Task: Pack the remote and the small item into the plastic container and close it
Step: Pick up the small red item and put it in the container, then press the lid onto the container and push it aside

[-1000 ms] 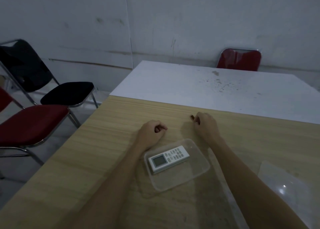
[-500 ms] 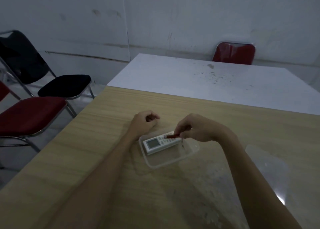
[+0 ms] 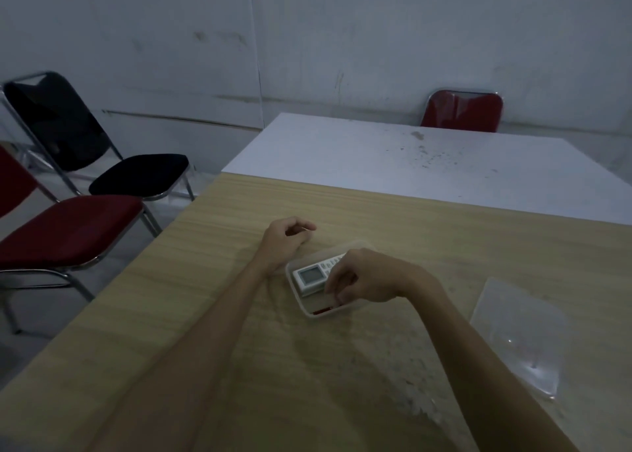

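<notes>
On the table [image 3: 212, 301] the clear plastic container [image 3: 309, 309] holds the white remote [image 3: 309, 277] and, along its near wall, a small red item [image 3: 323, 311]. Half a second ago the right hand [image 3: 362, 277] carried that item above the remote; now its fingertips pinch it low inside. The left hand [image 3: 285, 237] rests loosely curled, empty (touching the table). The lid [image 3: 519, 335] lies well apart, right.
</notes>
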